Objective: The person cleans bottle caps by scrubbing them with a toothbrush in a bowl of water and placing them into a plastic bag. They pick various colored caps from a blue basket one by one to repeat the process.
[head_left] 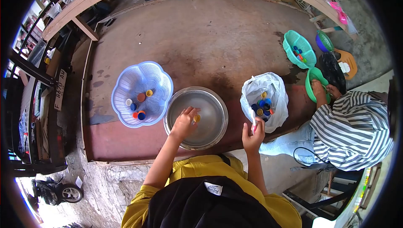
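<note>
Nearest me, my right hand (253,136) is at the bench (201,39) edge. Its fingers are narrow around a small pinkish piece (254,128), at the mouth of the white bag (275,89) of bottle caps (261,106). My left hand (184,124) reaches into the steel bowl (214,102), fingers pinching a yellow cap (196,118). Further left, the lavender basket (126,81) holds a few caps. Far right, a co-worker's hand (319,88) is in a green basket (311,77).
</note>
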{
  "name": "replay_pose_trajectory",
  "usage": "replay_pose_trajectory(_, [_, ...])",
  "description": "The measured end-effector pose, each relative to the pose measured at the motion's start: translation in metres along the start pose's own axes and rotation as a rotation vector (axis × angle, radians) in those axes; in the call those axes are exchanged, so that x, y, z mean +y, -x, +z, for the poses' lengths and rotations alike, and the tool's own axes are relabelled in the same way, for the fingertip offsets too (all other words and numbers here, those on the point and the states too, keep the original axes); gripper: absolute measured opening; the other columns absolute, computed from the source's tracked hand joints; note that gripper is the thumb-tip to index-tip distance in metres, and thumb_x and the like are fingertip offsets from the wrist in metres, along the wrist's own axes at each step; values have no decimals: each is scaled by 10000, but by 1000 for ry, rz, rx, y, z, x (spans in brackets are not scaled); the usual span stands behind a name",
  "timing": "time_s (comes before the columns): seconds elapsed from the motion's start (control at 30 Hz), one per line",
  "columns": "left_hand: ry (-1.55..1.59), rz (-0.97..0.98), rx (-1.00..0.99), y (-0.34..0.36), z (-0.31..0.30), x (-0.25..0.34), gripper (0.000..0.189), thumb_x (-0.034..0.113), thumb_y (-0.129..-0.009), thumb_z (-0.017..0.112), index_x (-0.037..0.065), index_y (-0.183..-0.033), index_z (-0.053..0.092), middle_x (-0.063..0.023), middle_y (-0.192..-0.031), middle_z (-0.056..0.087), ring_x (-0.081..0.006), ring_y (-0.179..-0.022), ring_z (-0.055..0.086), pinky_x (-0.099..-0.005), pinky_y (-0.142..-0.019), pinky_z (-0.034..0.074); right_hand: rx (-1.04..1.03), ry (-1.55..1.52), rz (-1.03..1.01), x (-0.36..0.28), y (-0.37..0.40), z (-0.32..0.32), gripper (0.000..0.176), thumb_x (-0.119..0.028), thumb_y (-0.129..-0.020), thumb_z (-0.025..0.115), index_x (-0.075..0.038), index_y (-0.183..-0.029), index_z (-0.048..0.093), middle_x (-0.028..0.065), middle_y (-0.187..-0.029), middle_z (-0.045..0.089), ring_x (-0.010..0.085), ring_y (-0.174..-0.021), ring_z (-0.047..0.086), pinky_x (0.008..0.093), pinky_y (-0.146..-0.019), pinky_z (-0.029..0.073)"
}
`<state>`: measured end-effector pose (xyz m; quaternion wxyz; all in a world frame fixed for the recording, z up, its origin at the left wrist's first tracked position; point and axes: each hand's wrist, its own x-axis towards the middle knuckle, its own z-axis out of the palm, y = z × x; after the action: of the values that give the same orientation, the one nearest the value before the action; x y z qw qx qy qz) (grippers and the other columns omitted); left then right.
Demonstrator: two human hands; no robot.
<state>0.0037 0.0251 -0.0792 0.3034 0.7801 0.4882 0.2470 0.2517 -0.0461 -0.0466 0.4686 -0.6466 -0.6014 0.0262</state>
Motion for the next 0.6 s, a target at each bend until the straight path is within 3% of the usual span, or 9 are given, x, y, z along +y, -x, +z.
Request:
replay_pose_trajectory(0.13, [-160,49,-7,-2,7,-7,441,29,-652,668,96,-1079,582,-94,-1006,552,-292,-953,536,-389,-854,467,-9,2,3,-9,2,-9,193,-36,-760,637,2,-769,448,108,-982,539,216,-647,460,316,-580,389])
replay_pose_trajectory(0.23, [-189,59,-42,-2,12,-17,404,55,-669,673,102,-1060,583,-94,-1022,543,-296,-977,524,-389,-874,455,-94,-44,158,-10,10,-14,279,-46,-767,643,78,-973,501,155,-992,514,278,-791,547,318,-683,442])
replay_pose_trajectory(0.33, [-195,52,-57,-1,13,-17,370,70,-678,677,102,-1036,586,-99,-1028,539,-299,-993,518,-390,-888,446,-4,-56,76,-16,10,-11,216,-46,-763,642,-19,-738,429,97,-988,543,192,-648,466,288,-560,385])
replay_pose_trajectory(0.47, [-217,60,-33,-2,15,-20,352,75,-670,681,91,-1011,598,-87,-1026,536,-284,-956,547,-390,-850,474,-23,-61,62,-21,13,-14,222,-49,-764,642,-26,-733,423,92,-983,544,181,-644,461,284,-547,370])
replay_pose_trajectory(0.6, [-51,-54,-79,-1,13,-17,358,67,-657,681,67,-995,562,-109,-1014,546,-305,-882,594,-394,-788,506,-43,-110,55,-21,19,-12,225,-52,-765,641,-32,-724,421,91,-973,543,173,-636,450,284,-538,356])
